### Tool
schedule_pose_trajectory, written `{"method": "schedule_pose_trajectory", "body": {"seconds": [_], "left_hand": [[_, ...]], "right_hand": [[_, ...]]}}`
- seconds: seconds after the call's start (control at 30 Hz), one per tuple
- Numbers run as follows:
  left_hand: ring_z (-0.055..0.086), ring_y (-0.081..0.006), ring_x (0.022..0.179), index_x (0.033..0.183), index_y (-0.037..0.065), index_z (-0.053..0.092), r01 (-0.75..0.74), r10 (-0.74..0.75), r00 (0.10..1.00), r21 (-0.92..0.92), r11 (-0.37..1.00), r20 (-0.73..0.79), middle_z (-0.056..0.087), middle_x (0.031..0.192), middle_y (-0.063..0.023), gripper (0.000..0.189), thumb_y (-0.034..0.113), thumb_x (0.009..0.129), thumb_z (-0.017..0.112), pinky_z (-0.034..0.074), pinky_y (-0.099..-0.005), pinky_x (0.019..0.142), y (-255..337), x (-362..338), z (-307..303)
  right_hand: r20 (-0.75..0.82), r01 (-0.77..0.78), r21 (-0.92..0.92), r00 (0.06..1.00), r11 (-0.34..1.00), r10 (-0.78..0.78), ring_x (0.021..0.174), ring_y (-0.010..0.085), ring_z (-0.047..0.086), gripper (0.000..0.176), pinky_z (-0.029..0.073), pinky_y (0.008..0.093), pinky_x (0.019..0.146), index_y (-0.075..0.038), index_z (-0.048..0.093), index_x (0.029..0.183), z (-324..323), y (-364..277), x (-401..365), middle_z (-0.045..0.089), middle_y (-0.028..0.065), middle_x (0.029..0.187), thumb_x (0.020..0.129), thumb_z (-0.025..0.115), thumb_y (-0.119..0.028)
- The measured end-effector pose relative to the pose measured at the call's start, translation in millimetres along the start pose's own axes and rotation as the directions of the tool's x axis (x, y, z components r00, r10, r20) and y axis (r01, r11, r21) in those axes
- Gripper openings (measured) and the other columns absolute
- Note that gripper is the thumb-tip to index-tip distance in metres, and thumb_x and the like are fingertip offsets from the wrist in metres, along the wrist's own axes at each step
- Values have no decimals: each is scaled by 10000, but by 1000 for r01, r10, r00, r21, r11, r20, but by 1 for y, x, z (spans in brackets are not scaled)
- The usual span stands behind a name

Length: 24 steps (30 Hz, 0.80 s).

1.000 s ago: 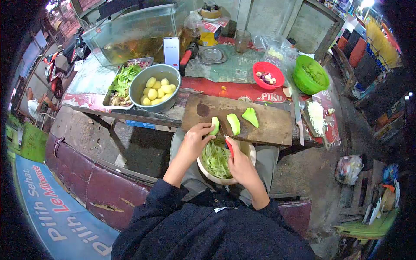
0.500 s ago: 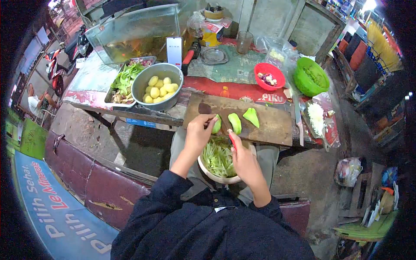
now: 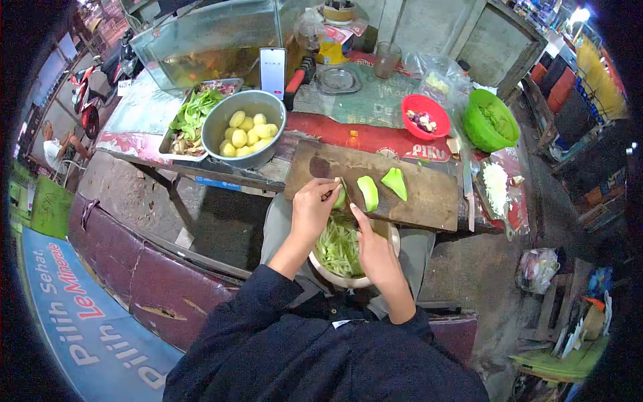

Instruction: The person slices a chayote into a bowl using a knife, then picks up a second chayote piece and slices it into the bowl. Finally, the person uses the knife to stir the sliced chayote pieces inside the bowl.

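Observation:
My left hand (image 3: 315, 206) is closed on a green chayote piece (image 3: 340, 199) at the near edge of the wooden cutting board (image 3: 422, 194). In my right hand (image 3: 377, 251) is a knife, mostly covered by the fingers; its thin blade (image 3: 347, 197) points up beside the held piece. Two more pieces lie on the board to the right: a long chayote wedge (image 3: 368, 193) and a broader chayote chunk (image 3: 395, 182). Below the board, between my legs, a pale bowl (image 3: 396, 249) holds many thin green strips (image 3: 338, 249).
Beyond the board stand a grey pot (image 3: 213, 147) of peeled potatoes, a tray of leafy greens (image 3: 194, 110), a propped phone (image 3: 272, 74), a red bowl (image 3: 439, 131) and a green basket (image 3: 472, 127). To the right lie another knife (image 3: 469, 194) and a small board with white shreds (image 3: 495, 187).
The knife in my right hand has shifted slightly up and left, closer to the held piece. My left hand has rolled a little over it. The whole view has tilted slightly.

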<state>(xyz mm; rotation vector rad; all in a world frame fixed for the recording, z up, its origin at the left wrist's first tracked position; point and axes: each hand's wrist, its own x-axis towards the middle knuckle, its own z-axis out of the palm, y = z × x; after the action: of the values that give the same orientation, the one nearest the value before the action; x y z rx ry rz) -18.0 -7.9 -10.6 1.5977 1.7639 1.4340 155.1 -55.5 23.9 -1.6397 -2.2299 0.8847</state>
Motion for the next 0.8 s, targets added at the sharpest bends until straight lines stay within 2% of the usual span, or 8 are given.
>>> {"method": "schedule_pose_trajectory", "body": {"seconds": [0.17,0.27,0.33,0.43,0.57,0.63,0.73,0.8], "left_hand": [[715,-227,750,1002,22,786,-14,14,999,4,1000,-30,750,981,-114,142,111,895,756,567,-325,709,-3,-3,2],[707,-221,733,1000,15,780,-25,25,998,-8,1000,-51,750,969,-112,137,97,893,756,563,-318,701,-2,-2,2],[703,-219,726,1000,14,779,-35,33,998,-24,999,-62,750,962,-112,134,91,892,756,561,-314,697,0,-4,2],[712,-206,734,1010,14,787,2,-4,999,-44,999,-50,763,966,-118,147,71,876,771,566,-303,688,1,-3,2],[705,-200,724,1007,15,787,-33,32,998,-12,999,-50,761,962,-120,155,70,862,783,560,-298,683,-4,-1,3],[705,-200,724,1005,14,787,-25,25,999,-2,1000,-39,760,959,-121,157,70,858,786,559,-297,682,-4,-3,2],[712,-231,735,986,0,770,-17,17,999,-11,1000,-34,742,925,-131,137,83,877,759,559,-316,693,-2,-2,3],[713,-189,709,992,4,780,-24,24,998,-11,1000,-58,753,902,-121,139,65,868,776,554,-294,664,-4,-2,3]], "right_hand": [[-5,-14,58,1000,998,14,822,517,657,583,498,590,731,-241,289,1585,1,3,-2,660,328,863,1045,457,-98],[43,-44,119,998,992,39,882,524,655,574,498,590,769,-237,287,1585,-5,5,-13,664,339,942,1051,447,-101],[-75,17,124,997,992,-8,917,528,651,569,492,588,786,-231,287,1587,-7,5,-16,662,337,992,1055,442,-106],[-20,11,117,1000,993,-9,917,525,651,562,489,587,783,-223,291,1586,-12,-2,-16,665,328,1009,1056,441,-109],[-50,61,73,997,995,-57,900,514,656,562,490,585,775,-222,296,1582,-1,1,-6,668,326,972,1053,445,-106],[26,-23,81,999,996,21,881,503,664,558,493,586,768,-223,304,1577,-4,-5,0,671,325,936,1050,447,-104],[-4,-17,39,1000,999,17,856,500,666,560,493,589,754,-224,298,1575,6,-2,6,671,325,904,1049,447,-103],[-19,1,58,1000,998,0,858,504,664,559,493,592,757,-223,296,1575,8,3,-3,671,327,919,1050,445,-104]]}}
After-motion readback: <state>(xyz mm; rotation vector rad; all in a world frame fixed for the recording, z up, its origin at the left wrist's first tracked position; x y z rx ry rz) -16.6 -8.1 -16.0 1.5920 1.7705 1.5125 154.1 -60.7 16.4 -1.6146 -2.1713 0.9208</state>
